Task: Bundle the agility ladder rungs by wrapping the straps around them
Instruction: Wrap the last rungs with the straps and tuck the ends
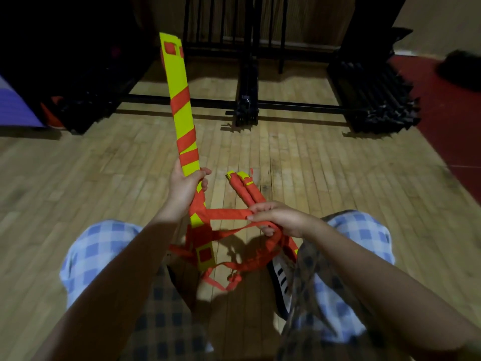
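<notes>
My left hand point(188, 184) grips a stack of flat yellow ladder rungs point(179, 100), held nearly upright over the floor. Orange strap winds around the stack in several diagonal turns. My right hand point(276, 217) pinches a taut length of orange strap point(226, 213) that runs sideways from the stack's lower part. More loose strap point(247, 259) hangs in a tangle below both hands, between my knees. A second bundle point(243, 190), fully wrapped in orange with yellow ends showing, lies on the floor under my right hand.
I sit on a wooden floor point(325, 165) with my knees in blue checked trousers; a shoe point(281, 282) is below the straps. A black metal rack point(247, 102) and dark bundled gear point(374, 100) stand ahead. Red flooring point(447, 121) lies at the right.
</notes>
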The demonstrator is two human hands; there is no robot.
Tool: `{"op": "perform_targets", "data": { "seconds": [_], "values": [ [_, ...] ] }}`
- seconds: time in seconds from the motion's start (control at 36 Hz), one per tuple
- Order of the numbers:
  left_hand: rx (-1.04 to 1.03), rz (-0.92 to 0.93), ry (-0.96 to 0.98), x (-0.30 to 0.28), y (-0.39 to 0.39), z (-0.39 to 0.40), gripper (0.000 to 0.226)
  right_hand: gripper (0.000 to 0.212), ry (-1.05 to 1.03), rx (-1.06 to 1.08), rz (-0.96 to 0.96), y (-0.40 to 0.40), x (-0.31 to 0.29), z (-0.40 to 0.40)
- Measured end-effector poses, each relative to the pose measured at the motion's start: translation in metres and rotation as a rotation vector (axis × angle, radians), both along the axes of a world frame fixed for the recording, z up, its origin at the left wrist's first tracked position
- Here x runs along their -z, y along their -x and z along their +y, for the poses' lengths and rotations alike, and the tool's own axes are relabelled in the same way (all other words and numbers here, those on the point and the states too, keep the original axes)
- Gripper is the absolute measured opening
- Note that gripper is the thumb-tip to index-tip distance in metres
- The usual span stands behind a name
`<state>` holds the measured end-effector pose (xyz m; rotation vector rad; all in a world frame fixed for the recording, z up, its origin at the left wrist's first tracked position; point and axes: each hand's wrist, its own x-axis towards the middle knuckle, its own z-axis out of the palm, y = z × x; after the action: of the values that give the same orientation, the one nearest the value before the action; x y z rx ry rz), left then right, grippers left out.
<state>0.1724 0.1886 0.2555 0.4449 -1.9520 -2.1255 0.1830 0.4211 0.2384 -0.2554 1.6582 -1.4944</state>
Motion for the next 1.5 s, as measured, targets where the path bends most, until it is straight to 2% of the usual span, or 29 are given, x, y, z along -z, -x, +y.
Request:
{"op": "perform_targets", "data": {
  "seconds": [0.11, 0.17, 0.19, 0.31, 0.42, 0.53, 0.61, 0.69, 0.81, 0.83, 0.89, 1.0, 1.11, 1.19, 1.31, 1.42, 1.5],
  "values": [
    [-0.018, -0.001, 0.1, 0.002, -0.001, -0.001, 0.021, 0.015, 0.044, 0.103, -0.1, 0.0, 0.007, -0.006],
    [-0.027, -0.027, 0.033, 0.004, 0.002, -0.002, 0.01, 0.018, 0.08, 0.156, -0.138, 0.001, 0.007, -0.007],
    [-0.031, -0.032, 0.004, 0.006, 0.004, -0.003, 0.017, 0.018, 0.073, 0.173, -0.133, 0.002, 0.007, -0.008],
    [-0.014, -0.087, -0.075, 0.009, 0.002, -0.008, 0.043, 0.021, -0.015, 0.181, -0.007, 0.003, 0.008, -0.01],
    [0.012, -0.047, -0.15, 0.007, -0.001, -0.014, 0.043, 0.022, -0.121, 0.096, 0.152, 0.001, 0.012, -0.013],
    [0.082, -0.031, -0.093, 0.01, -0.002, -0.02, 0.019, 0.023, -0.191, -0.004, 0.268, -0.003, 0.009, -0.019],
    [0.06, -0.029, -0.054, 0.013, -0.002, -0.019, 0.037, 0.023, -0.227, -0.058, 0.319, -0.005, 0.009, -0.023],
    [-0.016, -0.039, 0.057, 0.011, -0.002, -0.014, 0.042, 0.016, -0.315, -0.101, 0.404, -0.006, 0.013, -0.027],
    [-0.009, -0.028, -0.217, 0.014, -0.002, -0.012, 0.044, 0.011, -0.362, -0.155, 0.436, -0.005, 0.012, -0.028],
    [-0.002, -0.024, -0.218, 0.013, -0.002, -0.012, 0.044, 0.012, -0.374, -0.16, 0.439, -0.004, 0.01, -0.027],
    [0.001, -0.021, -0.167, 0.012, -0.001, -0.012, 0.042, 0.01, -0.419, -0.18, 0.466, -0.002, 0.009, -0.025],
    [-0.022, -0.04, -0.079, 0.011, 0.001, -0.014, 0.039, 0.025, -0.535, -0.214, 0.535, 0.0, 0.013, -0.021],
    [-0.027, -0.053, 0.028, 0.011, 0.001, -0.014, 0.036, 0.019, -0.663, -0.249, 0.58, 0.002, 0.014, -0.015],
    [-0.022, -0.037, 0.105, 0.013, 0.001, -0.016, 0.034, 0.027, -0.648, -0.243, 0.544, 0.002, 0.016, -0.01],
    [-0.013, -0.039, 0.136, 0.014, 0.001, -0.017, 0.034, 0.023, -0.62, -0.23, 0.487, 0.001, 0.014, -0.004],
    [-0.039, -0.045, 0.126, 0.018, 0.002, -0.024, 0.033, 0.017, -0.264, -0.169, 0.114, -0.003, 0.006, -0.001],
    [-0.097, -0.06, 0.076, 0.02, 0.004, -0.031, 0.035, 0.023, -0.182, -0.151, 0.039, -0.004, 0.006, 0.004]
  ]
}}
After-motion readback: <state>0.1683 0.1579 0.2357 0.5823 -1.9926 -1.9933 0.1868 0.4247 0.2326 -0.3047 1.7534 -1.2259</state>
